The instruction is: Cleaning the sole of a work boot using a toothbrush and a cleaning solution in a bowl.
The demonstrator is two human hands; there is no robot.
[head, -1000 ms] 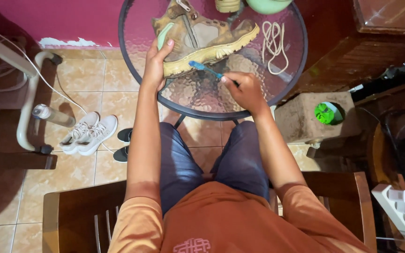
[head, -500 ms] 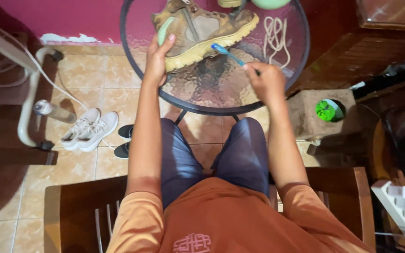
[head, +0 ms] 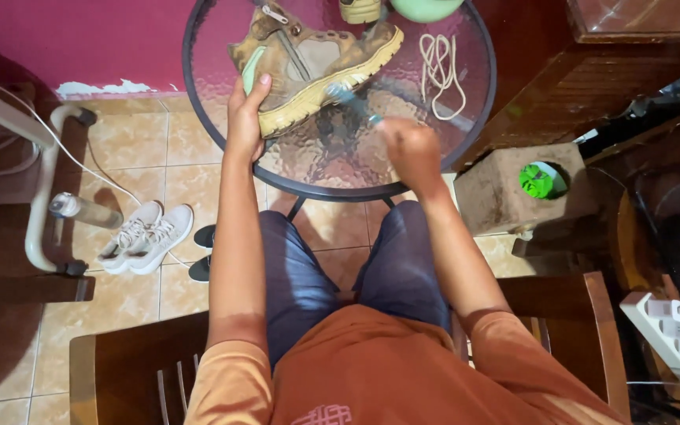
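A tan boot (head: 308,63) with a yellowish sole lies on its side on the round glass table (head: 466,126). My left hand (head: 245,118) grips the boot at its heel end, near the table's left side. My right hand (head: 409,149) is closed around a blue toothbrush (head: 352,101). The brush's head is blurred and sits against the boot's sole edge. Loose cream laces (head: 438,71) lie on the glass to the right of the boot.
A green round object (head: 426,8) and another shoe's tip (head: 360,9) sit at the table's far edge. White sneakers (head: 143,236) and a bottle (head: 84,211) are on the tiled floor at left. A concrete block with a green item (head: 541,179) and a power strip (head: 674,334) are at right.
My right hand has moved the toothbrush along the boot's sole, and the brush is now blurred with motion. My left hand keeps its hold on the heel.
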